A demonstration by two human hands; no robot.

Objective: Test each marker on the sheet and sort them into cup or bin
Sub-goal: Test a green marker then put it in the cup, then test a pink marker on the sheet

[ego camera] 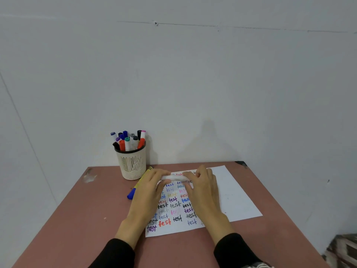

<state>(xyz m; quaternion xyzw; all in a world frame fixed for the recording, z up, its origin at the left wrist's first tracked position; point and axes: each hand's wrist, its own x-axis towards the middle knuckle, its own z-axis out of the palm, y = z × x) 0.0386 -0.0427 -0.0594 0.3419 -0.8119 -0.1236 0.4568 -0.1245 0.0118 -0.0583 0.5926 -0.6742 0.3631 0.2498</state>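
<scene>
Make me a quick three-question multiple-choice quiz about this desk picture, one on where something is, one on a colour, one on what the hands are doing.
1. Where does the cup of markers stand?
A. at the table's far left, near the wall
B. on the sheet
C. at the table's near right corner

2. What colour is the cap of the marker on the table beside the left hand?
A. green
B. blue
C. orange

3. What are the hands doing?
A. lying flat
B. holding one white marker between them
C. lifting the cup

Answers:
1 A: it stands left of the sheet, by the wall.
2 B: its near end is blue.
3 B: the left hand and right hand each grip an end.
</scene>
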